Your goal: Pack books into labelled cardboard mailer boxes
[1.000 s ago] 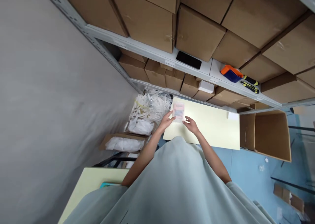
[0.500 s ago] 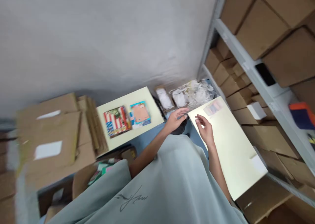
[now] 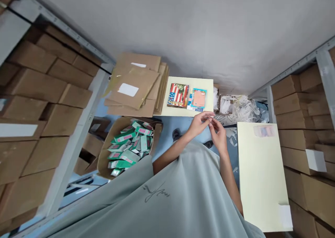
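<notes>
My left hand (image 3: 200, 124) is in front of my body, its fingers stretched out to the right. Close beside it, my right hand (image 3: 218, 136) has loosely bent fingers. The fingertips of both hands meet or nearly meet, and I see nothing held in either. Just beyond them, on a pale yellow tabletop (image 3: 172, 111), lie a pack with a stars-and-stripes picture (image 3: 178, 95) and a smaller blue-and-orange pack (image 3: 199, 98) on top of other printed pieces.
Flattened cardboard (image 3: 146, 108) is stacked at the left. Below it, an open carton (image 3: 104, 161) holds several green boxes (image 3: 124, 137). At right is another pale tabletop (image 3: 261, 175). Shelves of brown boxes (image 3: 44, 86) flank both sides; white scraps (image 3: 243, 109) lie near the wall.
My view has swung left, bringing the left shelves and the carton of green boxes into sight. My hands have come closer together, fingertip to fingertip.
</notes>
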Motion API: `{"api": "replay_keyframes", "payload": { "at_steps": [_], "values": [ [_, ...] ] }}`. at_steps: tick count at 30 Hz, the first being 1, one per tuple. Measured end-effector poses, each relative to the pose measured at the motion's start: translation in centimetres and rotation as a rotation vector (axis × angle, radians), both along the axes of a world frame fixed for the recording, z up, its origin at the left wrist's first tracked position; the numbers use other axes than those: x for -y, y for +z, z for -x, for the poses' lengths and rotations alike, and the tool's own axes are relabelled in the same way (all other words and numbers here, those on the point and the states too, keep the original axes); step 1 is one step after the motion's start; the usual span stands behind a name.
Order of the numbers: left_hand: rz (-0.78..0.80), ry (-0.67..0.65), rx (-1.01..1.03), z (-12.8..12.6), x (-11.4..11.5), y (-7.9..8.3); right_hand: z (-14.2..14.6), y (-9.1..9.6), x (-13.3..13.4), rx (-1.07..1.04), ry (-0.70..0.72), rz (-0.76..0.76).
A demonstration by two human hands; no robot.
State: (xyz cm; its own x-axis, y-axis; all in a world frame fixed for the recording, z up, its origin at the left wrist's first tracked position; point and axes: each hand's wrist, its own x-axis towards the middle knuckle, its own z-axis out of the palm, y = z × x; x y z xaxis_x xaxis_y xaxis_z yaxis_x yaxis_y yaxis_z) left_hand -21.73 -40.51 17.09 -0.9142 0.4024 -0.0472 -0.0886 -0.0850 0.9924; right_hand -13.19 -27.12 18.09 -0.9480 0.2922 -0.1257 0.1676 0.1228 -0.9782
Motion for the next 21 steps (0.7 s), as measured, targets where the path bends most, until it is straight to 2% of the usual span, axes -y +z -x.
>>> {"api": "replay_keyframes", "payload": {
  "at_steps": [3,6,10,13,15,17,21],
  "values": [
    [0.004,0.060,-0.009,1.6,7.0,0.3,3.0,-0.1,6.0,0.015,0.098,-0.014],
    [0.022,0.139,0.010,3.5,16.4,-0.3,6.7,-1.1,13.9,0.034,0.225,0.010],
    [0.023,0.317,0.103,5.7,29.5,-2.8,11.5,-4.4,25.5,0.101,0.422,0.128],
    [0.026,0.491,0.215,6.5,37.4,-4.5,14.7,-7.1,32.7,0.260,0.486,0.195],
    [0.004,0.576,0.265,6.4,41.4,-5.0,16.8,-8.7,36.4,0.412,0.482,0.267],
    [-0.038,0.652,0.299,6.1,44.5,-5.1,18.7,-10.1,39.2,0.583,0.427,0.357],
    [-0.101,0.770,0.379,4.6,48.5,-5.1,21.8,-12.5,43.3,0.785,0.309,0.372]
  ]
}}
